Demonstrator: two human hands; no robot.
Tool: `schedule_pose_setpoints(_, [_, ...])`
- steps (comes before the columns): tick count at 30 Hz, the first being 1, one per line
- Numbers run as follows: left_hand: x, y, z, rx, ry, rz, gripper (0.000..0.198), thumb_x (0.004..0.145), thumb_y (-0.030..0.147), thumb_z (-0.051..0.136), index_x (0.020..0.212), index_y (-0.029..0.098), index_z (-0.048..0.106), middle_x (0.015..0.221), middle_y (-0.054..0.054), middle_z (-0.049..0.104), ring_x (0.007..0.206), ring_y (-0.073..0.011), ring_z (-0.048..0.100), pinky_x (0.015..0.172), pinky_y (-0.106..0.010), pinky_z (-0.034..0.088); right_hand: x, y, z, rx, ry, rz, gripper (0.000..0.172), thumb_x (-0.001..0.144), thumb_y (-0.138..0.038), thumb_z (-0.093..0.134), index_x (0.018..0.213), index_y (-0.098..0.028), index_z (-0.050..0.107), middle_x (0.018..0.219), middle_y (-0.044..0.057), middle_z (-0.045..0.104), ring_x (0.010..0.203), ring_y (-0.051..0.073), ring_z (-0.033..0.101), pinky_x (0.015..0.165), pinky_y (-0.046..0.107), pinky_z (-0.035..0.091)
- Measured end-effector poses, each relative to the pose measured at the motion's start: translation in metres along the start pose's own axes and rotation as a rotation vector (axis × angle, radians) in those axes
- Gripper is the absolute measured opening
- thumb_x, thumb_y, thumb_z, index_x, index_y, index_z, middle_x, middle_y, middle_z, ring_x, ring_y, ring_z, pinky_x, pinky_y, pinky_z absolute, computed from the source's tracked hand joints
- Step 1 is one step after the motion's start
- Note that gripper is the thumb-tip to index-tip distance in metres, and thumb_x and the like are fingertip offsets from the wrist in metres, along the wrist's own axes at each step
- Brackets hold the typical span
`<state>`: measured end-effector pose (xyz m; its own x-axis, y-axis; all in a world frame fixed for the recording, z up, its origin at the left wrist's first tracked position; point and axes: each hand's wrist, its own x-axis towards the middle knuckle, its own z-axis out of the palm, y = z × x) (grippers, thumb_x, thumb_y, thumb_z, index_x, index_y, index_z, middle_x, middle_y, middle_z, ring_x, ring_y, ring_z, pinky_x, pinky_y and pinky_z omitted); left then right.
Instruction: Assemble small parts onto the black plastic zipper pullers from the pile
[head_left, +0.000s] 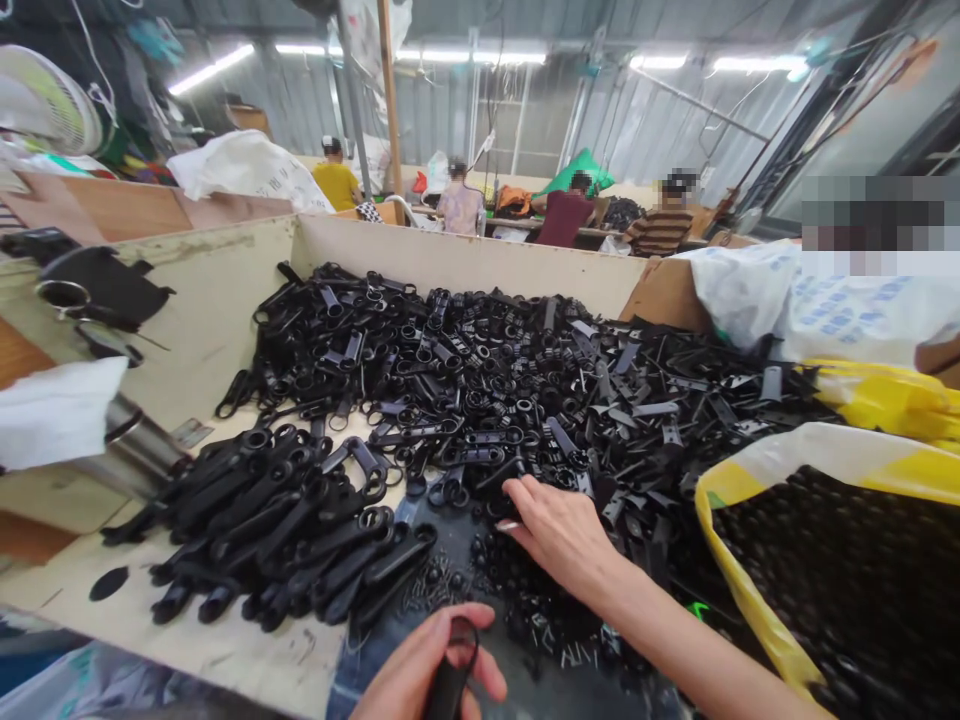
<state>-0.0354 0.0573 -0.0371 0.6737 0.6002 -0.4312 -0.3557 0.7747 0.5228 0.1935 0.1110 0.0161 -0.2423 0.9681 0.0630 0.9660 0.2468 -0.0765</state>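
My left hand [435, 665], at the bottom centre, is closed around a black plastic handle [448, 688] with a ring at its upper end. My right hand [559, 525] reaches to the near edge of a heap of black plastic parts [480, 370]. Its thumb and index finger are bent around something dark that blends into the heap, so I cannot make it out. Below that hand lie small black pieces [525, 585] and loose metal pins [574, 650]. Small screws [435, 585] are scattered just above my left hand.
Black handles [300, 520] lie stacked at left, beside a metal cylinder [139, 445]. A yellow-and-white bag [739, 590] of small dark pieces stands at right. Wooden walls [465, 245] enclose the heap. Several people sit farther back; white sacks [847, 295] rest at right.
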Motion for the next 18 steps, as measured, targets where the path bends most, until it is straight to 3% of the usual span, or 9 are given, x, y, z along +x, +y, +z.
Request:
schedule_pose_setpoints(4, [-0.005,-0.003,0.000,-0.205,0.000,-0.076,0.052,0.076,0.048,0.087,0.109,0.008,0.081,0.083,-0.010,0.081,0.049,-0.0100,0.066,0.043,-0.017,0.043,0.005,0.004,0.006,0.005,0.008,0.043,0.005,0.096,-0.020,0.071,0.099,-0.017,0.072,0.094,0.009,0.077,0.083,0.028,0.079,0.067,0.032,0.058])
schedule_pose_setpoints(8, [-0.016,-0.002,0.013,-0.216,0.110,-0.047,0.041,0.081,0.034,0.087,0.111,0.007,0.079,0.081,-0.008,0.078,0.052,-0.0079,0.063,0.046,-0.016,0.045,-0.016,0.023,-0.001,0.082,0.106,0.103,0.025,0.105,-0.021,0.053,0.122,-0.018,0.070,0.109,0.011,0.079,0.089,0.027,0.079,0.077,0.037,0.060])
schedule_pose_setpoints(11, [-0.020,-0.001,0.027,-0.220,0.178,-0.016,0.038,0.080,0.034,0.089,0.108,0.010,0.079,0.076,-0.002,0.074,0.049,-0.0055,0.060,0.043,-0.015,0.043,-0.042,0.024,-0.002,0.280,0.246,0.122,0.031,0.107,-0.024,0.046,0.125,-0.019,0.070,0.113,0.009,0.077,0.093,0.021,0.077,0.079,0.029,0.060])
schedule_pose_setpoints(14, [-0.017,-0.008,0.032,-0.202,0.191,-0.031,0.047,0.079,0.044,0.087,0.114,0.015,0.076,0.077,0.000,0.073,0.048,-0.0067,0.060,0.040,-0.016,0.043,-0.071,0.002,0.003,0.669,0.396,0.132,0.030,0.107,-0.032,0.049,0.116,-0.021,0.075,0.100,0.006,0.077,0.088,0.019,0.075,0.072,0.023,0.060])
schedule_pose_setpoints(18, [-0.014,-0.024,0.029,-0.051,0.196,0.015,0.064,0.071,0.059,0.088,0.116,0.017,0.072,0.077,-0.001,0.074,0.043,-0.0082,0.058,0.034,-0.016,0.038,-0.102,-0.041,0.012,0.890,0.399,0.054,0.024,0.106,-0.027,0.055,0.117,-0.026,0.076,0.093,0.003,0.077,0.082,0.016,0.076,0.072,0.019,0.060])
